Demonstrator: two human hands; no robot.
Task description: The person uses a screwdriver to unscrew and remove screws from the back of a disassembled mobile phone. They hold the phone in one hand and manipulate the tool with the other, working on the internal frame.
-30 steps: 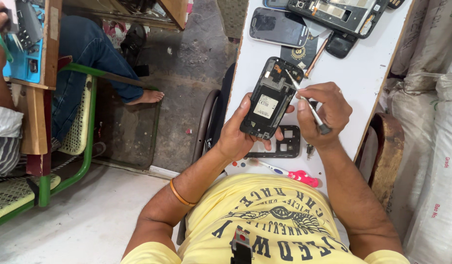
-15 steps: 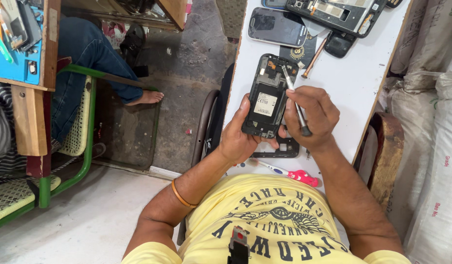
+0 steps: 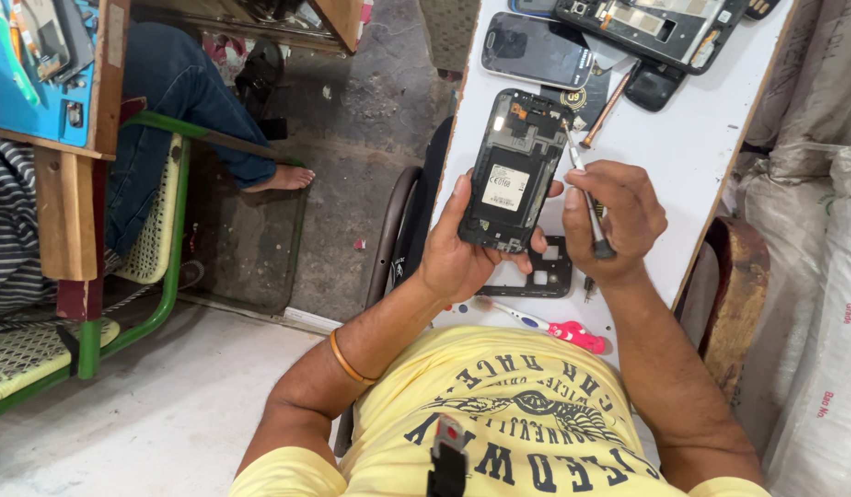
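Note:
My left hand point(image 3: 460, 260) grips an opened black phone body point(image 3: 515, 168) from below, its inner side with a white sticker facing up, over the white table point(image 3: 701, 138). My right hand point(image 3: 617, 217) holds a small screwdriver point(image 3: 586, 191), whose tip touches the phone's upper right corner. Under the phone, a black phone frame point(image 3: 547, 276) lies on the table. A toothbrush with a pink handle point(image 3: 559, 329) rests near the table's front edge, close to my yellow shirt.
Further back on the table lie a dark phone point(image 3: 536, 50), a larger opened device point(image 3: 651, 28), a black cover point(image 3: 648, 85) and a wooden-handled tool point(image 3: 609, 107). Sacks point(image 3: 816, 239) stand to the right. At left, another person's legs point(image 3: 191, 101) rest by a green chair point(image 3: 163, 239).
The phone has been lifted slightly toward the table's far side, and the screwdriver tip has moved up to its upper right corner.

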